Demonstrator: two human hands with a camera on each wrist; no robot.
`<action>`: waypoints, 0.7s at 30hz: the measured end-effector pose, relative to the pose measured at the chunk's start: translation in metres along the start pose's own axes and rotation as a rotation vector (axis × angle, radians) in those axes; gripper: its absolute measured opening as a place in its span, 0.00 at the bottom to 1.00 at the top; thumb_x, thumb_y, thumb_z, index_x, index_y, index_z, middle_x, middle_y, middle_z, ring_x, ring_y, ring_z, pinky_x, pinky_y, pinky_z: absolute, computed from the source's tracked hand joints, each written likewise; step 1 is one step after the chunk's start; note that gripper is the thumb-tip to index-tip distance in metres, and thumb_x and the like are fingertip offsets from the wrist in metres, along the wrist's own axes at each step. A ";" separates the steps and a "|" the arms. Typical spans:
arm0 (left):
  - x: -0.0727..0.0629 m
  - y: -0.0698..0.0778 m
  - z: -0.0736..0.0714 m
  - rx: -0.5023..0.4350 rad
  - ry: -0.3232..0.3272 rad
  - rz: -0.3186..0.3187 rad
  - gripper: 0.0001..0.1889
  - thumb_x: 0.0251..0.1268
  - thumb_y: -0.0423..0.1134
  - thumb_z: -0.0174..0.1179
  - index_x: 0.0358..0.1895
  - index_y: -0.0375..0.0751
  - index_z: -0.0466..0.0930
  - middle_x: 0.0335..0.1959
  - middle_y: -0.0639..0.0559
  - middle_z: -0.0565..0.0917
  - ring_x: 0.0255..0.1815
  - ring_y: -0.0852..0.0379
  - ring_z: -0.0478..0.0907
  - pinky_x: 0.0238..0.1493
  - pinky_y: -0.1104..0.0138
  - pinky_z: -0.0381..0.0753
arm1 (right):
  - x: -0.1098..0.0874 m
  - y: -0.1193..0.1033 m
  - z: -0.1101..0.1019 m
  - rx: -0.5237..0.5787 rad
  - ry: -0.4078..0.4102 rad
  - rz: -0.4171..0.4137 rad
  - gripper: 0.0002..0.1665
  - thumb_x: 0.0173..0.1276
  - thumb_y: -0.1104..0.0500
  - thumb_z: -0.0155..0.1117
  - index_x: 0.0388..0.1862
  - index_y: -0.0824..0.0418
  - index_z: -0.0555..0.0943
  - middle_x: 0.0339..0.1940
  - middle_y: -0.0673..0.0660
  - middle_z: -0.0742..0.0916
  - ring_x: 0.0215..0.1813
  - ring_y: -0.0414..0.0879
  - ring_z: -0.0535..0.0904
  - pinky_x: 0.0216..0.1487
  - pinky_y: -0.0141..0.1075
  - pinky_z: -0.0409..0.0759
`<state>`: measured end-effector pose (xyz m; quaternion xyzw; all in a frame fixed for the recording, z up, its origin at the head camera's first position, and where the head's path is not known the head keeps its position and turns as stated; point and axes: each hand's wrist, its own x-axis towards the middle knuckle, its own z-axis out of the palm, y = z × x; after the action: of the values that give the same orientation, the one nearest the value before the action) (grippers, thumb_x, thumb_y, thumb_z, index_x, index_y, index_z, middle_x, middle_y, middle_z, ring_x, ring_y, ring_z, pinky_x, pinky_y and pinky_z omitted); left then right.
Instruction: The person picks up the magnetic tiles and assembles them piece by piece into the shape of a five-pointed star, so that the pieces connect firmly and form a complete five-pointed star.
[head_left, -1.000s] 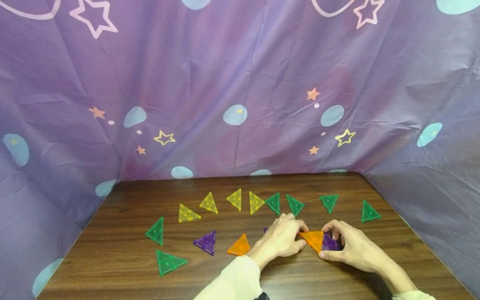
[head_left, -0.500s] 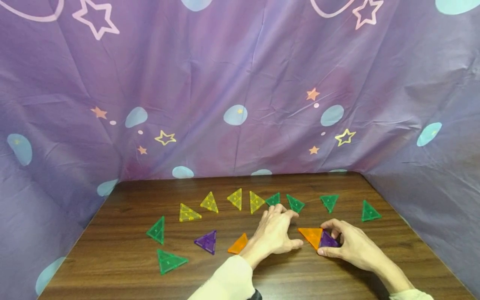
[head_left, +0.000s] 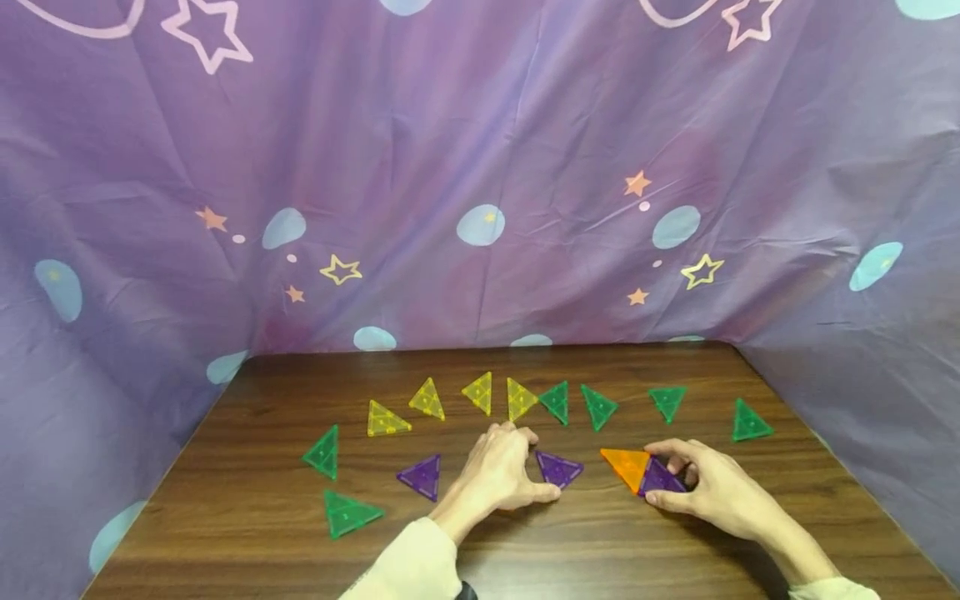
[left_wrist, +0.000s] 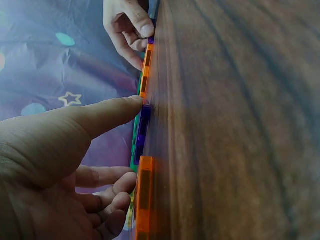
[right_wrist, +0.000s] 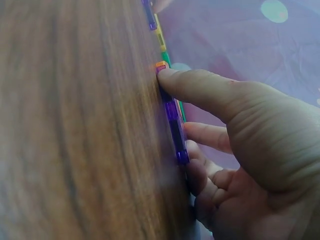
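In the head view my right hand (head_left: 720,492) pinches a purple translucent triangle tile (head_left: 660,477) between thumb and fingers, flat on the table. An orange triangle tile (head_left: 627,467) lies edge to edge with it on the left. My left hand (head_left: 495,473) reaches over the table with thumb and fingers apart, just left of another purple triangle tile (head_left: 558,469). The left wrist view shows a second orange tile (left_wrist: 145,195) beside the left fingers; the hand hides it in the head view. In the right wrist view the thumb touches the held purple tile (right_wrist: 175,130) near its orange neighbour.
Yellow triangle tiles (head_left: 428,400) and green triangle tiles (head_left: 599,407) form a loose arc at the back of the wooden table (head_left: 600,550). More green tiles (head_left: 350,514) and a purple tile (head_left: 422,477) lie on the left. A patterned purple cloth (head_left: 420,167) hangs behind.
My left hand has let go of the orange tile beside the right hand and moved left, uncovering a purple tile and covering the other orange one. My right hand keeps its pinch.
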<state>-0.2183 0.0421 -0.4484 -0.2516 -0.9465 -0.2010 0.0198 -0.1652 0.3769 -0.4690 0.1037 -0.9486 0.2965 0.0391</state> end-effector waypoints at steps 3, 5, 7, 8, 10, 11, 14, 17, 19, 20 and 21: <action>0.001 0.001 -0.001 -0.002 -0.009 0.002 0.42 0.50 0.61 0.88 0.64 0.39 0.88 0.53 0.48 0.91 0.60 0.47 0.85 0.71 0.56 0.82 | -0.001 0.002 -0.001 0.017 0.002 -0.016 0.39 0.63 0.44 0.88 0.70 0.54 0.84 0.46 0.51 0.82 0.39 0.38 0.76 0.36 0.32 0.76; 0.001 0.001 -0.002 -0.029 -0.022 -0.002 0.41 0.49 0.59 0.89 0.62 0.38 0.89 0.49 0.51 0.91 0.56 0.50 0.85 0.68 0.57 0.84 | -0.001 0.002 -0.001 0.019 0.002 -0.023 0.39 0.64 0.45 0.88 0.70 0.54 0.84 0.46 0.50 0.81 0.39 0.38 0.75 0.36 0.32 0.75; 0.001 0.001 -0.003 -0.060 -0.036 -0.005 0.39 0.49 0.57 0.90 0.62 0.37 0.89 0.44 0.53 0.90 0.53 0.52 0.85 0.65 0.59 0.86 | -0.002 0.003 0.000 0.020 0.002 -0.024 0.38 0.64 0.45 0.88 0.70 0.54 0.84 0.46 0.50 0.81 0.39 0.38 0.75 0.36 0.32 0.75; 0.002 0.001 -0.003 -0.084 -0.044 -0.007 0.39 0.49 0.55 0.90 0.62 0.36 0.89 0.43 0.53 0.90 0.51 0.53 0.85 0.64 0.59 0.86 | -0.001 0.003 0.000 0.018 0.006 -0.028 0.38 0.64 0.45 0.88 0.69 0.54 0.84 0.46 0.50 0.81 0.39 0.38 0.75 0.36 0.32 0.75; 0.003 0.000 -0.003 -0.130 -0.053 0.001 0.38 0.49 0.52 0.91 0.61 0.35 0.89 0.41 0.53 0.90 0.49 0.54 0.85 0.62 0.61 0.87 | -0.001 0.003 0.001 0.017 0.014 -0.033 0.38 0.63 0.46 0.88 0.69 0.54 0.85 0.45 0.50 0.81 0.39 0.38 0.75 0.35 0.32 0.75; 0.004 -0.001 -0.001 -0.151 -0.058 0.006 0.38 0.49 0.50 0.91 0.61 0.34 0.88 0.41 0.52 0.90 0.48 0.54 0.86 0.62 0.61 0.88 | -0.001 0.003 0.001 0.013 0.021 -0.037 0.38 0.63 0.46 0.89 0.69 0.53 0.85 0.45 0.50 0.81 0.39 0.38 0.75 0.35 0.32 0.75; 0.013 -0.010 0.014 -0.177 -0.060 0.038 0.37 0.48 0.48 0.90 0.62 0.35 0.89 0.40 0.54 0.90 0.44 0.58 0.86 0.56 0.65 0.89 | 0.000 0.003 0.001 0.004 0.038 -0.048 0.37 0.62 0.45 0.89 0.68 0.53 0.85 0.44 0.49 0.82 0.38 0.37 0.75 0.35 0.32 0.75; 0.022 -0.020 0.032 -0.175 -0.056 0.065 0.38 0.44 0.47 0.89 0.62 0.38 0.89 0.38 0.59 0.89 0.41 0.63 0.84 0.51 0.69 0.88 | 0.000 0.003 0.001 0.001 0.049 -0.055 0.37 0.62 0.45 0.89 0.67 0.53 0.86 0.43 0.49 0.82 0.37 0.36 0.75 0.34 0.32 0.74; 0.023 -0.020 0.036 -0.162 -0.060 0.074 0.37 0.43 0.45 0.89 0.62 0.40 0.90 0.36 0.62 0.88 0.40 0.65 0.83 0.51 0.71 0.87 | 0.000 0.002 0.002 0.010 0.049 -0.056 0.36 0.62 0.46 0.90 0.66 0.53 0.86 0.43 0.49 0.82 0.36 0.36 0.75 0.34 0.32 0.74; 0.021 -0.018 0.032 -0.173 -0.065 0.074 0.37 0.42 0.43 0.90 0.61 0.39 0.90 0.35 0.62 0.88 0.40 0.64 0.84 0.52 0.71 0.87 | 0.000 0.002 0.002 0.017 0.049 -0.056 0.36 0.62 0.46 0.90 0.66 0.54 0.86 0.42 0.49 0.82 0.36 0.35 0.75 0.34 0.32 0.74; 0.019 -0.014 0.027 -0.169 -0.069 0.081 0.35 0.42 0.42 0.90 0.60 0.39 0.91 0.35 0.61 0.89 0.40 0.64 0.84 0.52 0.70 0.87 | 0.000 0.001 0.003 0.024 0.047 -0.056 0.36 0.62 0.46 0.90 0.66 0.54 0.86 0.42 0.49 0.82 0.36 0.35 0.75 0.34 0.32 0.74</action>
<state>-0.2401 0.0504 -0.4755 -0.2973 -0.9153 -0.2704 -0.0258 -0.1653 0.3764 -0.4717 0.1238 -0.9404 0.3091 0.0686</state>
